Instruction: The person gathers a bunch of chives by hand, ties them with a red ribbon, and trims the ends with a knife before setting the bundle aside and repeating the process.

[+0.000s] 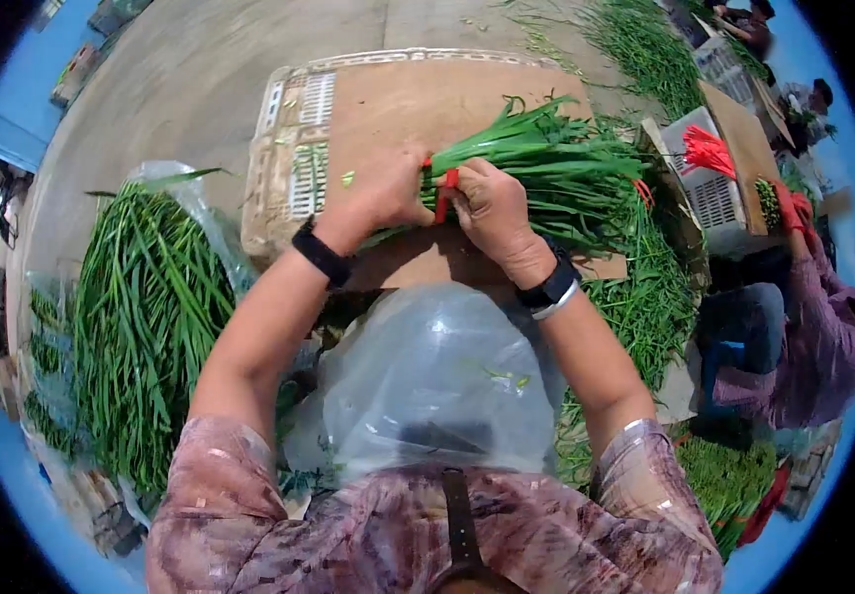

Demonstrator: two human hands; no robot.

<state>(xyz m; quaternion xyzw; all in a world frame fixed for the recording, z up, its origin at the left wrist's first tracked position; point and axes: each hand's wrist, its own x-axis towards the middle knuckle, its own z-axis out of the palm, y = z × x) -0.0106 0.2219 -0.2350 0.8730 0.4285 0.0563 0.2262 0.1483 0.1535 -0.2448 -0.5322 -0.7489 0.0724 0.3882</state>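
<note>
A bunch of garlic chives point(546, 168) lies across a brown board point(447, 84), its leaves fanning to the right. My left hand point(386, 193) is closed around the stem end at the left. A red tie band point(440, 203) crosses the stems between my two hands. With fingers bent, my right hand point(492, 206) pinches that band at the near side of the bunch. The cut stem ends are mostly hidden by my left hand. Beneath the board is a pale plastic crate point(261, 188).
A large heap of chives point(141, 317) stands on the left, partly in clear plastic. Loose chives point(645, 317) lie at the right. Farther right, a person in a purple sleeve point(828, 317) sits by a white crate point(710, 188) with red bands point(707, 150). Clear plastic point(437, 376) covers my lap.
</note>
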